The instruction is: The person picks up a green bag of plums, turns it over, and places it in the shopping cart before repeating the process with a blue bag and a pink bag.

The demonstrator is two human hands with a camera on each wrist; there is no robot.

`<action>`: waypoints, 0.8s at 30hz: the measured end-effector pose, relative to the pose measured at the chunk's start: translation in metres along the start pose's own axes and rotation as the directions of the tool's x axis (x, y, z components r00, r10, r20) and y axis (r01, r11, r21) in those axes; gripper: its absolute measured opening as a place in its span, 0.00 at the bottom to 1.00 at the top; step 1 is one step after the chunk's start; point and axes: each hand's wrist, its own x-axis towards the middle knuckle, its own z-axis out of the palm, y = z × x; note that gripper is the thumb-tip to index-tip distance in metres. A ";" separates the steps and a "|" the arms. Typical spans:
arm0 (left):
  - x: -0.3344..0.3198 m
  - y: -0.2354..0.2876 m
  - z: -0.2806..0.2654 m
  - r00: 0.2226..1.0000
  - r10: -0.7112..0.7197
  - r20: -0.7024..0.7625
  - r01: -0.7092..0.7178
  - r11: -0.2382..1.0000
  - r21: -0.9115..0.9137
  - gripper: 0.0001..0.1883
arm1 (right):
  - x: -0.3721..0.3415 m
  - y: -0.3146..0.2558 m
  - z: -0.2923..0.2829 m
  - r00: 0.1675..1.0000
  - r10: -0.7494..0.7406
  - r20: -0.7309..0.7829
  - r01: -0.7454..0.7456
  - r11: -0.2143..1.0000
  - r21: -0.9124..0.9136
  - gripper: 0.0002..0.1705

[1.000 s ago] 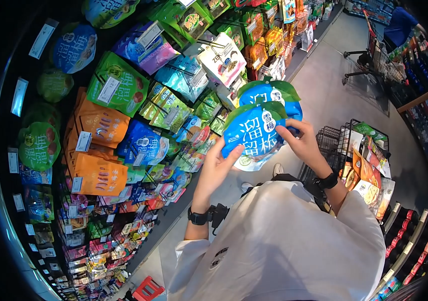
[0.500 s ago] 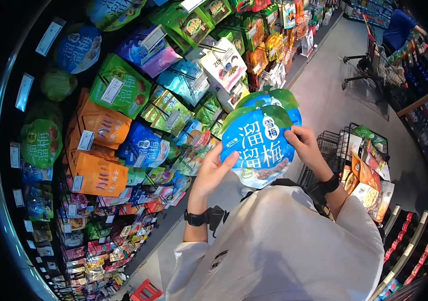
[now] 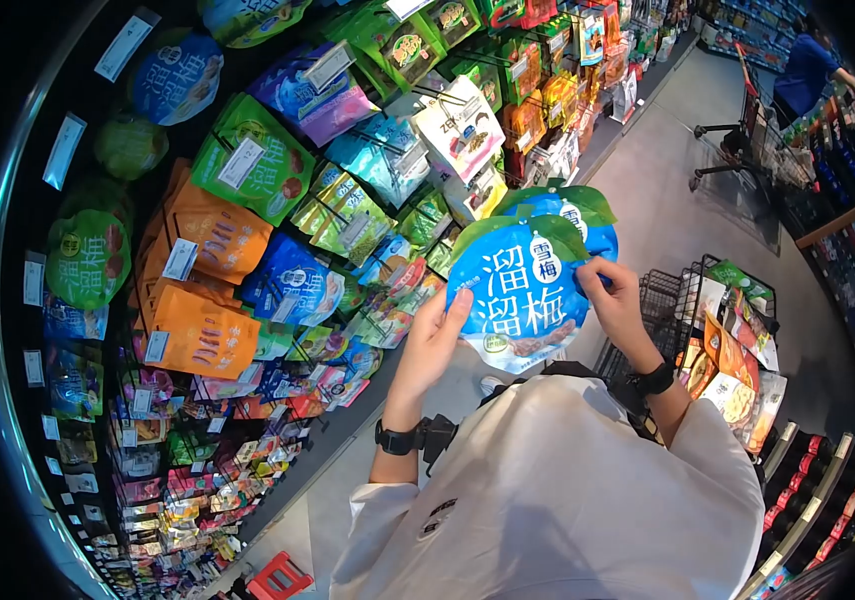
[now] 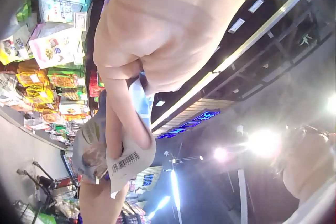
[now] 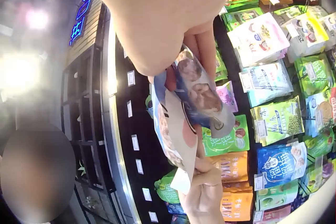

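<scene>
head: left hand (image 3: 432,338) pinches pouch (image 3: 512,300) by edge.

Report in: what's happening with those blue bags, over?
Left grip holding front blue bag. Right grip pinching its opposite edge. Rear blue bag partly covered by front one. Nothing seen blocking either grip.

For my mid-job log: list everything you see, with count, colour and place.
held bags: 2, blue with green tops, centre, overlapping
hanging bags: many, mixed colours, left and top
price tags: many, white, among hanging bags
loaded cart: 1, black wire, right
far cart: 1, dark and red, upper right
other person: 1, blue top, upper right
basket: 1, red, bottom left
lit sign: 1, blue, overhead, left wrist view
shirt: 1, white, bottom centre
wristbands: 2, black, on wrists
left hand: 1, bare, held bags' left edge
right hand: 1, bare, held bags' right edge
</scene>
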 end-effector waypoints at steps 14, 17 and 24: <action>-0.019 0.032 -0.036 0.877 0.053 -0.478 -0.134 0.981 -0.137 0.20 | 0.002 -0.017 -0.005 0.970 0.032 -0.241 -0.029 0.999 0.020 0.15; -0.019 0.029 -0.039 0.872 0.055 -0.487 -0.185 0.957 -0.223 0.23 | 0.003 -0.017 0.000 0.972 0.010 -0.233 -0.007 1.000 0.012 0.14; -0.025 0.023 -0.042 0.899 -0.043 -0.435 -0.196 0.850 -0.489 0.26 | 0.001 -0.011 0.020 0.982 0.019 -0.190 -0.026 0.999 -0.036 0.07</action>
